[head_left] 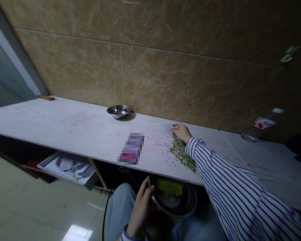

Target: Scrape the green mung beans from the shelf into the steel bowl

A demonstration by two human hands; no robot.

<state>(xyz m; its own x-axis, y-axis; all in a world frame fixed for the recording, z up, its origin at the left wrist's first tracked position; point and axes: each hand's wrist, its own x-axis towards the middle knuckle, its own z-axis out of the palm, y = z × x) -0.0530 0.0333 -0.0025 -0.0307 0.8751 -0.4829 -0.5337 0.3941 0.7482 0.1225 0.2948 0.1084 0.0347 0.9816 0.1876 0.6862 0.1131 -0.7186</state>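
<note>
Below the table's front edge, my left hand (143, 202) grips the rim of a metal bowl (172, 214), thumb on top and fingers around the outside. Inside the bowl lies a heap of small green beans (169, 187) that look like mung beans. My right hand (182, 132) is closed in a pinch near the back of the table, on a thin see-through piece (168, 127) whose kind I cannot make out. More loose green beans (181, 154) are spread from beside that hand toward the front edge, partly under the striped sleeve.
A small empty metal bowl (118, 112) stands by the wall. A blurred-out phone-like object (131, 149) lies on the white table (95, 137). At the right stands a clear bottle (263, 124). An open drawer (67, 167) juts out below left.
</note>
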